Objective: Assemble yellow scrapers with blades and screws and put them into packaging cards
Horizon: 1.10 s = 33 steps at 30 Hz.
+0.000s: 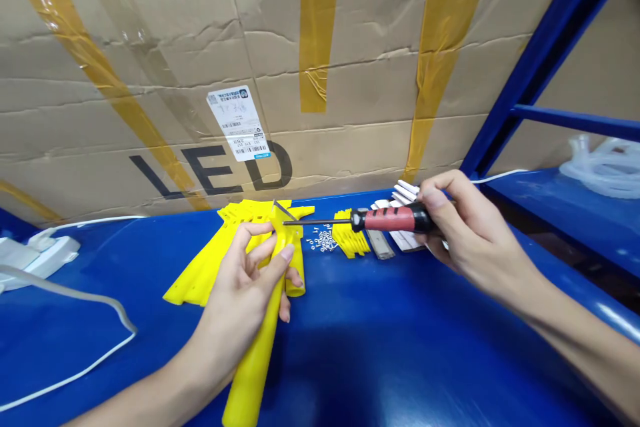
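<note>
My left hand (pixel 255 263) is closed round the neck of a yellow plastic scraper (pixel 253 363), whose long round handle slants down toward me. A thin metal blade (pixel 284 211) shows at its head. In my right hand (pixel 463 220) is a screwdriver (pixel 393 219) with a red and black grip, held level. Its shaft points left, and the tip meets the side of the scraper's head. Behind my left hand lie several more yellow plastic handles (pixel 200 270). Small screws and nuts (pixel 325 239) sit in a loose pile below the shaft.
Right of the screws are small yellow plastic pieces (pixel 350 239), grey metal blades (pixel 381 245) and white strips (pixel 406 240). A large cardboard box (pixel 360 147) stands behind the blue table (pixel 390 347). A power strip (pixel 47 260) with cables is at left, a blue frame post (pixel 535 67) at right.
</note>
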Available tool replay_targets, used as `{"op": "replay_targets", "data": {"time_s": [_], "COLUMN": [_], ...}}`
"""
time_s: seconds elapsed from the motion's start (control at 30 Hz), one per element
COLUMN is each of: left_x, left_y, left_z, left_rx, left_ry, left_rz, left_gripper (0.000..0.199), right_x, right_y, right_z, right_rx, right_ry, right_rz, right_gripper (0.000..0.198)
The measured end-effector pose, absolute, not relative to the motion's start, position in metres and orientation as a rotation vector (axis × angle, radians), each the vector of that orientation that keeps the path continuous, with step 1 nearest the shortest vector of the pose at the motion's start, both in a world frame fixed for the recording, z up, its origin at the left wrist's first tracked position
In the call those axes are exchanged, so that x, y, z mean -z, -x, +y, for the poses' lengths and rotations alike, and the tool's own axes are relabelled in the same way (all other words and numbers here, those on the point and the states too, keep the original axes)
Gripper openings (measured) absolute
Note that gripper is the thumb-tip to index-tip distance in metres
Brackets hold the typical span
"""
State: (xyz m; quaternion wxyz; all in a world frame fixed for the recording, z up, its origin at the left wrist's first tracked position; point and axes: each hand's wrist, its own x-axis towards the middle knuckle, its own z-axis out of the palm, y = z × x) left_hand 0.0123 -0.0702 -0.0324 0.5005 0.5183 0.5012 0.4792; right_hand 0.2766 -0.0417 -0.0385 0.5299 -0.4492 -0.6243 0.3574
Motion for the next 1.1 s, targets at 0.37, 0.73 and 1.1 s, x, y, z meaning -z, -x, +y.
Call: {"op": "replay_targets", "data": {"time_s": [0.37,0.73,1.1], "left_x": [0.0336,0.0311,0.0311], "left_y": [-0.011,-0.0129,-0.0139], "left_z": [-0.0708,-0.0708,-0.0715], "left_rx": [-1.123,-1.145,-1.167], "left_ry": [-1.287,-1.28,-1.286], "left_rz": [1.234,1.243,1.239], "left_gripper": [0.035,0.036,0.038], "right_x": [0.0377,0.0356,0.0329], "right_y": [-0.2771,-0.2773,-0.2753], "right_z": [-0.0419,-0.0432,-0.0441], "right_rx": [-0.898,-1.023,-1.095], "right_ry": [1.093,1.031,0.972], "right_rz": [-1.467,-1.504,-1.453], "right_gripper": [0.027,0.025,0.032]}}
